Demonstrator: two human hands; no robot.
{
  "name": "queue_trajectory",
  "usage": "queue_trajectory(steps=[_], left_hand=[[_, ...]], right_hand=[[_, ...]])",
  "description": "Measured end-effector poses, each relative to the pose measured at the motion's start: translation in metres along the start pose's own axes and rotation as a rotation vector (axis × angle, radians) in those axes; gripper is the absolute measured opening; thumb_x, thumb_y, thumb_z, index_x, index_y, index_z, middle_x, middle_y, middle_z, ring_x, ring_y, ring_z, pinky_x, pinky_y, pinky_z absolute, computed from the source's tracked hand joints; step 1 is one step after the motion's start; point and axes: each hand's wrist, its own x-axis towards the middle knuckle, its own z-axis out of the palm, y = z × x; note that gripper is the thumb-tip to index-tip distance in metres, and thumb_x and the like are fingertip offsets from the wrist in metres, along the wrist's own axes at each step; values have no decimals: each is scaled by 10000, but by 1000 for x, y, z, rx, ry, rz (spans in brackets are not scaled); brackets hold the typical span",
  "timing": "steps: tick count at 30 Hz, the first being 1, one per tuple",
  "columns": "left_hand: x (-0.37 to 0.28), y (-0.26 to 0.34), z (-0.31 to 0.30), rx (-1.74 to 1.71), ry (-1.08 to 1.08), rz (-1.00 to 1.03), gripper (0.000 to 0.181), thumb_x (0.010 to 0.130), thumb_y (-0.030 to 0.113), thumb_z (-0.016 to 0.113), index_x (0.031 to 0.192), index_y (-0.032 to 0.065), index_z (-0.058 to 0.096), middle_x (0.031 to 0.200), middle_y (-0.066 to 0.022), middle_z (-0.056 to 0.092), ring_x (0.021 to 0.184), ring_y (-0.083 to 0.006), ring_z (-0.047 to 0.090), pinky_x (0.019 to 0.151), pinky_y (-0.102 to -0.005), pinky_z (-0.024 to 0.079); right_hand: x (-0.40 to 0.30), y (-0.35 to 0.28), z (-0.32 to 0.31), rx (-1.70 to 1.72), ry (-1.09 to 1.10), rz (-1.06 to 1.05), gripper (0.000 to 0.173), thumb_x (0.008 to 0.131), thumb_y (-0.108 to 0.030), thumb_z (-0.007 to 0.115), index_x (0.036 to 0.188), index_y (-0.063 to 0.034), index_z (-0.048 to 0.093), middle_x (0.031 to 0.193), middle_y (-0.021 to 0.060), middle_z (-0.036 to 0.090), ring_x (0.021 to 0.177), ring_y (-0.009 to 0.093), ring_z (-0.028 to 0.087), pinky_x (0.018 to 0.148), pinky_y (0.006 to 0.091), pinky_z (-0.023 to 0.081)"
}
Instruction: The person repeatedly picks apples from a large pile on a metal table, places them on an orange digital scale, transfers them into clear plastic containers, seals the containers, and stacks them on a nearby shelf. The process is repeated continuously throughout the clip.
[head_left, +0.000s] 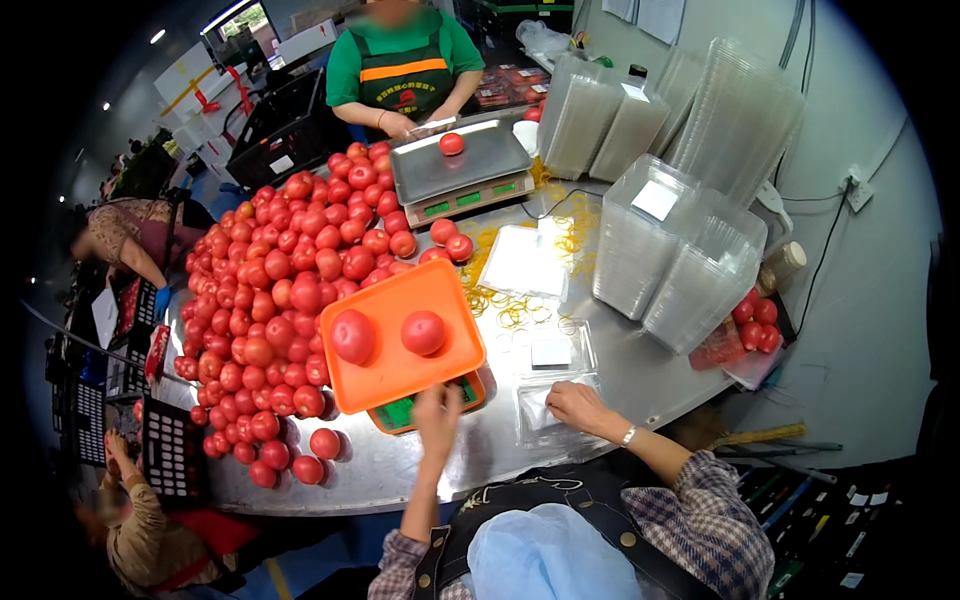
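Observation:
My left hand (436, 420), blurred, is at the near edge of an orange tray (386, 307) on a small scale with a green display panel (394, 415). I cannot tell whether its fingers are closed. On that tray sit two tomatoes, a left one (352, 337) and a right one (423, 332). My right hand (581, 409) has its bent fingertips on a white sheet (538, 407) inside an opened clear plastic clamshell box (523, 435); a firm grip cannot be made out. The box's lid half bears a white label (551, 352).
A large heap of tomatoes (277, 262) covers the steel table's (352, 480) left side. Tall stacks of clear boxes (637, 240) stand right. Yellow rubber bands (517, 311) lie around white sheets (525, 262). Opposite, a person (405, 75) stands behind a larger scale (461, 161).

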Motion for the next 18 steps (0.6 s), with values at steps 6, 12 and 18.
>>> queue_trajectory(steps=[6, 12, 18], left_hand=[[97, -56, -99, 419, 216, 40, 770, 748, 181, 772, 1402, 61, 383, 1379, -236, 397, 1272, -445, 356, 1037, -515, 355], [147, -105, -97, 479, -90, -99, 923, 679, 341, 798, 1451, 124, 341, 1389, -239, 392, 1262, -474, 397, 1002, -552, 418], [155, -103, -90, 311, -38, -15, 844, 605, 251, 783, 1362, 43, 472, 1270, -265, 518, 1179, -439, 488, 1050, -468, 402]], right_hand=[[103, -46, 4, 174, 296, -104, 327, 818, -266, 707, 1076, -84, 624, 957, 124, 592, 907, 318, 585, 760, 424, 498], [218, -103, 32, -17, 35, -48, 677, 726, -272, 754, 1332, -143, 480, 1215, 187, 494, 1068, 394, 543, 853, 465, 512], [135, -70, 17, 275, 362, -33, 588, 696, -242, 771, 1221, -135, 529, 1212, 165, 500, 1039, 380, 568, 897, 443, 502]])
